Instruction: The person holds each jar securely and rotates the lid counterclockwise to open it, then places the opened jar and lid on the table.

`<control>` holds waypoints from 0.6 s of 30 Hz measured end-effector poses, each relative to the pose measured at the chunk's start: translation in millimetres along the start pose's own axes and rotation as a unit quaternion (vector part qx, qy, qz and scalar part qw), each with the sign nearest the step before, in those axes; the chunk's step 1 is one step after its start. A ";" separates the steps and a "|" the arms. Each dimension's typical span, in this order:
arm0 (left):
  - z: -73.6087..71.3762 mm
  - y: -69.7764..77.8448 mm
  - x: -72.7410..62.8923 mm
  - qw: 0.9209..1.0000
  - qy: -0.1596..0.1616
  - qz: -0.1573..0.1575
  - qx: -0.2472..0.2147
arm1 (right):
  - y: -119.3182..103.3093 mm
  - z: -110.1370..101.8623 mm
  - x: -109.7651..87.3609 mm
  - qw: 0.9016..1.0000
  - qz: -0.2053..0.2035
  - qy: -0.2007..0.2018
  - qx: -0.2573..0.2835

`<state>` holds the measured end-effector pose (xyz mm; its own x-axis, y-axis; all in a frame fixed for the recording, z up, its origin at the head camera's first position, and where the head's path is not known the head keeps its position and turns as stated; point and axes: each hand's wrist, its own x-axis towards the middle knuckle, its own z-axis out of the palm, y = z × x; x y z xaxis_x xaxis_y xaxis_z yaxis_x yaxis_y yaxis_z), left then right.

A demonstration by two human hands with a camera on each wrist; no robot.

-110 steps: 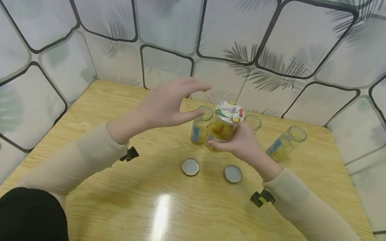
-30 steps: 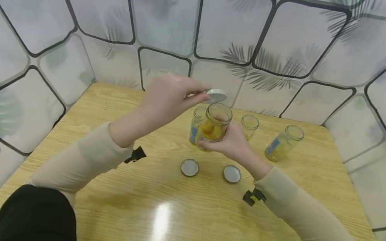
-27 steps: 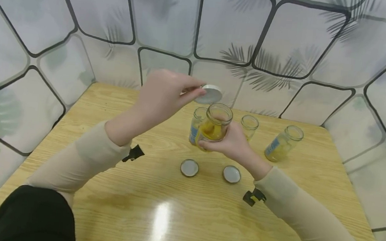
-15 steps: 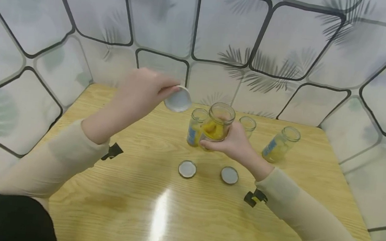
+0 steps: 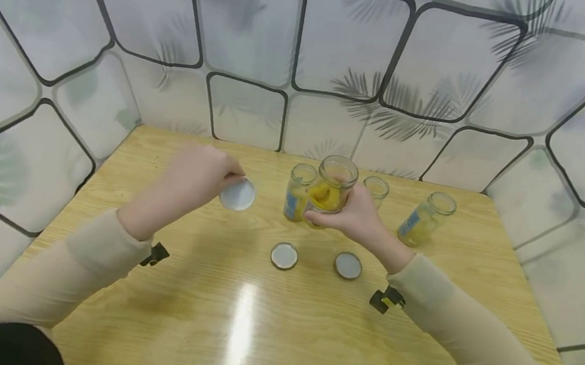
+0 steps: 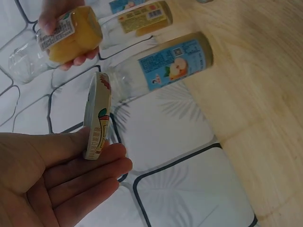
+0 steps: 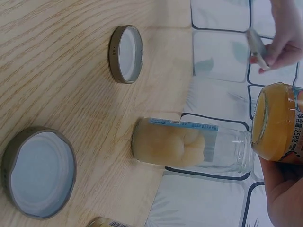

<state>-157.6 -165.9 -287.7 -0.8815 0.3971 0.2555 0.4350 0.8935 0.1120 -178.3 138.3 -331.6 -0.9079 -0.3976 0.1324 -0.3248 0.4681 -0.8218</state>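
My left hand (image 5: 194, 179) pinches a jar lid (image 5: 237, 194) by its edge, its pale inner side toward the head camera. In the left wrist view the lid (image 6: 98, 116) shows a printed outer face between thumb and fingers. My right hand (image 5: 360, 221) grips an uncapped glass jar (image 5: 325, 196) with yellow fruit pieces in it, raised off the table and slightly tilted. Behind it to the left stands a blue-labelled open jar (image 5: 293, 200). Another open jar (image 5: 377, 186) is partly hidden behind the right hand.
A third open jar (image 5: 423, 221) stands farther right on the wooden table (image 5: 195, 314). Two lids, the left one (image 5: 284, 256) and the right one (image 5: 348, 265), lie inner side up in front of the jars. A patterned wall (image 5: 353, 41) borders the table's back and sides.
Earlier the raised jar wore its printed lid; the left hand then lifted it off. Since then that hand has carried the lid left and down, while the right hand and jar stay nearly still.
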 end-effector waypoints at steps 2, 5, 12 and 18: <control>8.6 -0.9 -2.3 1.000 -0.024 -0.001 0.005 | 1.7 0.1 -0.2 1.000 -0.004 0.002 0.002; 23.0 -4.0 -6.7 0.999 -0.053 0.001 0.012 | 3.6 0.9 0.0 1.000 -0.023 0.003 0.003; 56.9 -11.5 -15.4 0.991 -0.130 -0.010 0.011 | 6.1 1.1 -0.7 0.999 -0.037 0.012 -0.008; 82.5 -19.9 -17.6 0.983 -0.178 -0.036 0.006 | 7.9 0.4 -0.7 0.999 -0.043 0.010 0.004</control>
<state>-165.9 -173.4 -373.7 -0.9192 0.3797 -0.1046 0.3694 0.9233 0.1054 -180.1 142.0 -338.4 -0.8822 -0.4197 0.2134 -0.3991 0.4262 -0.8118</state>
